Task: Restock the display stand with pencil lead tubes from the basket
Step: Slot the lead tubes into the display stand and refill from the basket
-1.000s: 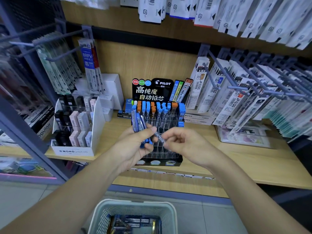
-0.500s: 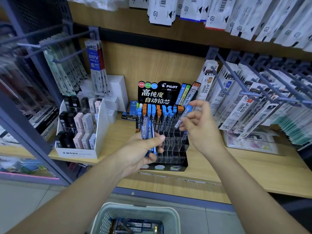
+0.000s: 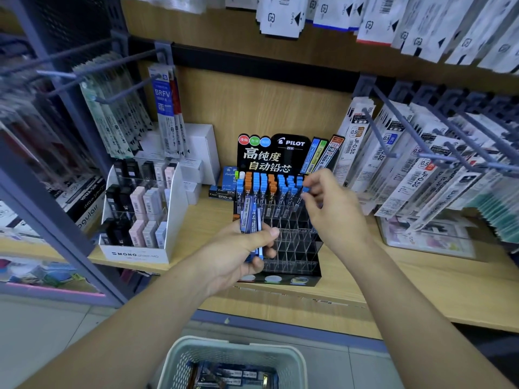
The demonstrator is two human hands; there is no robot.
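One blue-capped lead tube (image 3: 305, 190) was pinched at the fingertips of the right hand (image 3: 335, 211), at the right end of the upper rows of the display stand (image 3: 295, 248), centre frame. A handful of tubes (image 3: 250, 217) stood clamped in the curled fingers of the left hand (image 3: 233, 254), just left of it. Only the upper rows held blue and orange caps. The clear cells lower down looked empty, so most of the restocking seemed left to do. The basket (image 3: 179, 357), bottom centre, held more packs.

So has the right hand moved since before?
Yes. The right hand went from the front rows of the display stand up to its back right corner, pinching a lead tube.
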